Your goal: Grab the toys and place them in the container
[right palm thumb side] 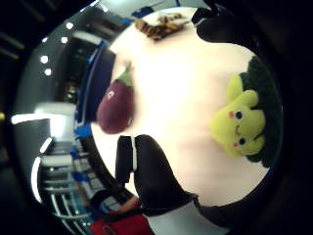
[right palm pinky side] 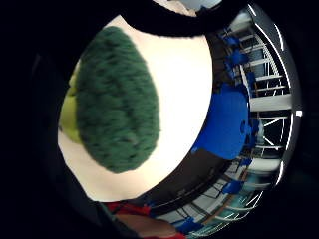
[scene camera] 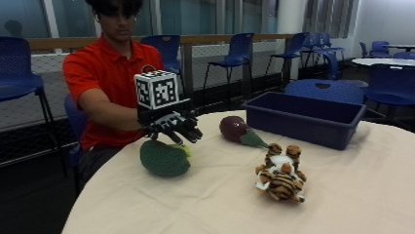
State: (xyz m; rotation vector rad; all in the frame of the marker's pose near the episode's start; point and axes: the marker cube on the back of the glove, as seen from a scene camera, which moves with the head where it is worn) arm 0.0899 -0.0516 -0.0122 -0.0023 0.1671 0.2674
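The gloved right hand hovers just above the broccoli toy, fingers spread and hanging slightly curled, holding nothing; whether the fingertips already brush the plush top is hard to say from the outside view. Taking the blue container as the landmark, the broccoli lies well apart from it on the round table, on the person's side; the eggplant toy lies near the container's front wall, between it and the broccoli, and the tiger toy lies in front of the container, toward the camera. The container looks empty from here, though its floor is hidden — so the task seems to be at its first pick. In the thumb-side palm view the broccoli shows a yellow-green face set in a dark green crown, with the eggplant farther off on the table; the little-finger-side view is largely filled by the fuzzy green crown, so the palm is close over it. The toy is plush — likely light, soft and squashy, not slippery and not fragile. A grasp around the broad rounded crown, with thumb on one side and fingers on the other, should sink in and hold; the narrower yellow stalk offers less to close on.
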